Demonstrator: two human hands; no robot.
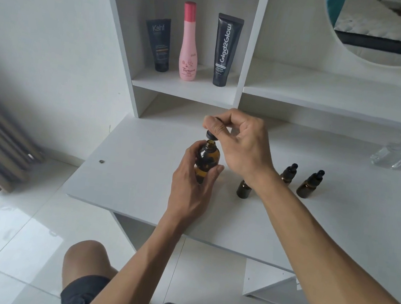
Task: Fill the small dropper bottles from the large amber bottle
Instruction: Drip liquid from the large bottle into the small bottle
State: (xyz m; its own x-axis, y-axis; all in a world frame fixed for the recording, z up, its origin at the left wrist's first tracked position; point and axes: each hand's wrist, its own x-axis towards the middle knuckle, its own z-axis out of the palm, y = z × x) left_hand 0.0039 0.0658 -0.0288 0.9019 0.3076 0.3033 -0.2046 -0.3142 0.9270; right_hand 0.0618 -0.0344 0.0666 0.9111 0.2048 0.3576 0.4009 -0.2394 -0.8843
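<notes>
Room: white desk [137, 189] is lying bare to my left, out to its front edge; shelf unit standing close behind.
Count: one large amber bottle [206, 161], mouth open; three small dropper bottles [243, 189] [289, 173] [310, 183] standing right of it.
Left hand [190, 189]: I am wrapping it around the large bottle mid-desk.
Right hand [243, 142]: I am pinching a black dropper cap [211, 134] just above the mouth.

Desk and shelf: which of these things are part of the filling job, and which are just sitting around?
In the job:
- large amber bottle, in the left hand
- dropper cap, in the right hand
- three small dropper bottles

Lying about:
- Kahf tube
- pink bottle
- Glad2Glow tube
- clear glass object
</notes>
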